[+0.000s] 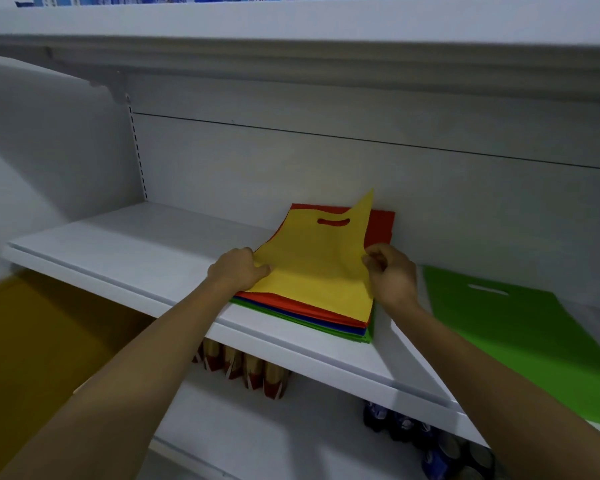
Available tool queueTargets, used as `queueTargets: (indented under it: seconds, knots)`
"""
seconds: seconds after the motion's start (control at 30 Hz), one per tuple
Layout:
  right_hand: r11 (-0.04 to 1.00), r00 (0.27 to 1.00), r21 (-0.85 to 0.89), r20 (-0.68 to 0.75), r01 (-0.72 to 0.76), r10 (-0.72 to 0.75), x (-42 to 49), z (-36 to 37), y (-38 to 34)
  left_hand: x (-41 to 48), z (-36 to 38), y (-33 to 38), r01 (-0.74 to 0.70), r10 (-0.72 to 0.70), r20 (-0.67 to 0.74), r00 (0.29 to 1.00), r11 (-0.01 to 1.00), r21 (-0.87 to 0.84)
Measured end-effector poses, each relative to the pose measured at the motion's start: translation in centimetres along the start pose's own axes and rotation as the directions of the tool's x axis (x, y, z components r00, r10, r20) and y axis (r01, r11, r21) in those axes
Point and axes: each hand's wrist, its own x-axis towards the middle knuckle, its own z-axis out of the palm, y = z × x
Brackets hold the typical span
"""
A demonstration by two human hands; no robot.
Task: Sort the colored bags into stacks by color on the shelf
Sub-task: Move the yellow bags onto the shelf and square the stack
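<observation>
Two hands are on one yellow bag (312, 268), which lies on top of a mixed pile (312, 318) near the front edge of the white shelf (118, 251). The left hand (238, 268) grips the bag's left edge, with its thumb on top and its fingers tucked under. The right hand (392, 271) pinches the right edge between thumb and fingers. So the bag sits right between the two hands, and both are just as near to it. Its long side runs away from the person, with the handle hole (333, 222) at the far end. Under it the pile shows red, blue and green edges. The far right corner of the yellow bag curls up and points at the back wall (326, 161), which is just behind the pile, so I think there is little room to push back. To the right, a green bag (520, 334) lies flat, near the pile but not touching it. To the left, a wide stretch of white shelf shows, and I think that is the easy way to carry the bag. A blurry yellow patch (32, 341) sits low on the left; I cannot tell what it is.
</observation>
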Motion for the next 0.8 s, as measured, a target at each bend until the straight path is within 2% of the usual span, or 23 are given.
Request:
queueTargets:
  seconds: [0.1, 0.2, 0.3, 0.5, 0.8]
  knots:
    - [0.901, 0.979, 0.388, 0.011, -0.193, 0.205, 0.3, 0.0, -0.3, 0.1, 0.0, -0.2, -0.001, 0.001, 0.005, 1.0, 1.0, -0.012]
    - [0.781, 0.95, 0.546, 0.099, -0.302, 0.298, 0.1, -0.1, -0.5, 0.2, 0.0, -0.4, 0.003, -0.002, 0.013, 1.0, 0.997, -0.08]
    - [0.724, 0.938, 0.6, 0.167, -0.34, 0.302, -0.1, 0.0, -0.7, 0.3, 0.0, -0.5, 0.002, -0.002, 0.009, 1.0, 0.995, -0.105]
    - [0.642, 0.904, 0.64, 0.245, -0.422, 0.35, 0.7, 0.0, -1.6, 0.4, -0.7, -0.2, 0.036, -0.038, -0.071, 0.997, 0.999, -0.037]
    - [0.67, 0.905, 0.611, 0.234, -0.422, 0.356, 0.5, 0.4, -1.0, 0.4, -1.7, -0.1, 0.087, -0.119, -0.178, 0.977, 0.98, -0.177]
